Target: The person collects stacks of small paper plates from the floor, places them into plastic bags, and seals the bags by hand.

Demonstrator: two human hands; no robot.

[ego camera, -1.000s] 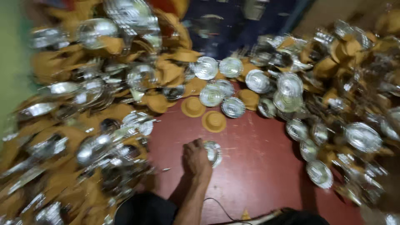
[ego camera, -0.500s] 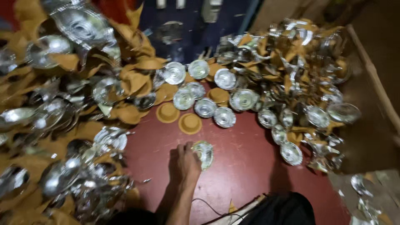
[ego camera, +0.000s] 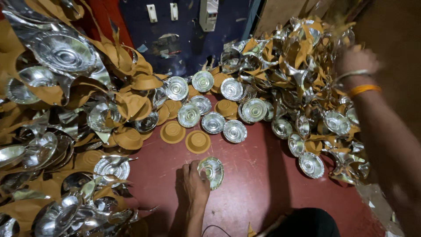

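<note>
**Left hand on a foil bowl, right arm up in the heap**

Down on the dark red floor [ego camera: 263,184], the person's left hand [ego camera: 194,184] is curled around the rim of a silver foil bowl [ego camera: 212,172], fingers closed on its near edge, the bowl tipped up on its side so the shiny inside faces away from the wrist. It sits alone in the bare patch, well apart from the piles.

Over on the right, the right hand [ego camera: 356,60] is raised against the tall heap of silver and brown scrap [ego camera: 302,57]; it is blurred (2 bangles, 1 silver and 1 orange, show at the wrist), and whether the fingers grip anything I cannot tell.

Just beyond the held bowl lie 2 brown upturned bowls [ego camera: 197,141], side by side, and behind them a loose cluster of silver bowls [ego camera: 213,122] facing up. A second big heap of cut foil sheets [ego camera: 57,109] crowds the left side. At the back stands a dark blue wall [ego camera: 184,35] with switches.
</note>
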